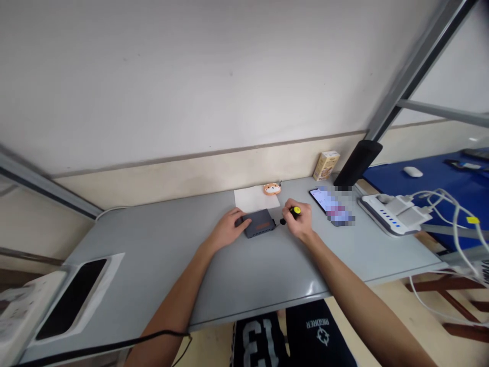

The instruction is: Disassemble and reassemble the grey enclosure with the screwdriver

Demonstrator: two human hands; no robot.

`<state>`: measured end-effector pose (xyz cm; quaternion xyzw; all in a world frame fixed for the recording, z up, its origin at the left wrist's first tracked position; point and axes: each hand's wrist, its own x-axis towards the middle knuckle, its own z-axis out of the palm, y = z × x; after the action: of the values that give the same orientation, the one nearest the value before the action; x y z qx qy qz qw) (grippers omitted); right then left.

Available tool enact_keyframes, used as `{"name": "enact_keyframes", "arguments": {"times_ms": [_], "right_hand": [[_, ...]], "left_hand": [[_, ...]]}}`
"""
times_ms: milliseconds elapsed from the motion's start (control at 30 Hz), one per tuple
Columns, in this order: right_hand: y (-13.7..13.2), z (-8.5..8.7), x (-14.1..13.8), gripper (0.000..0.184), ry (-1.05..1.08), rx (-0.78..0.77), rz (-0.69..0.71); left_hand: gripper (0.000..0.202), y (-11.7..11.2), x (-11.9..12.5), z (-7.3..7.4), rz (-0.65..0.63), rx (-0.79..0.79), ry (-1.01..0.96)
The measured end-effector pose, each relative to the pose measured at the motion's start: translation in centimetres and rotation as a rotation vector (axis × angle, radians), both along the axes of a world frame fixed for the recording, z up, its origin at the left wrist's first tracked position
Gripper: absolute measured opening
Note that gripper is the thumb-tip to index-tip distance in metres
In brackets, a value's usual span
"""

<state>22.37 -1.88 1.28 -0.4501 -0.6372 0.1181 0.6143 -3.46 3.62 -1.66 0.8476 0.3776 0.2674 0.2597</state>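
A dark grey, flat electronics box with vent slots along its front edge lies on the grey desk. Resting on its left end, my left hand holds the box with the thumb on top and the fingers at the far edge. My right hand is wrapped round a screwdriver with a black and yellow handle. Its shaft points left and down to the right side of the box; whether the tip touches a screw is too small to tell.
Behind the box lie a white paper sheet and an orange animal-face case. To the right are a lit phone, a small carton, a black cylinder and a power strip with cables. A black phone lies at left.
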Motion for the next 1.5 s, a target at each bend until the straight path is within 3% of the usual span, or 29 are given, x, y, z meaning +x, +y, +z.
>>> {"name": "enact_keyframes", "arguments": {"times_ms": [267,667,967,1167,1500], "right_hand": [[0.4,-0.3,0.5,0.021,0.101,-0.080,-0.020],[-0.5,-1.5,-3.1,0.023,0.113,-0.190,0.209],[-0.2,-1.1,-3.0,0.024,0.212,-0.229,0.149],[-0.2,-1.3,-3.3,0.024,0.183,-0.257,0.194],[-0.8,-1.0,-3.4,0.025,0.135,-0.169,0.158]], "left_hand": [[0.026,-0.4,0.9,0.3,0.062,0.125,0.050],[0.025,-0.6,1.5,0.1,0.104,0.284,0.170],[0.026,-1.1,1.6,0.8,0.061,0.378,0.085],[0.025,-1.2,1.6,0.9,0.010,0.413,0.089],[0.023,-1.2,1.6,0.7,-0.015,0.435,0.066]]}}
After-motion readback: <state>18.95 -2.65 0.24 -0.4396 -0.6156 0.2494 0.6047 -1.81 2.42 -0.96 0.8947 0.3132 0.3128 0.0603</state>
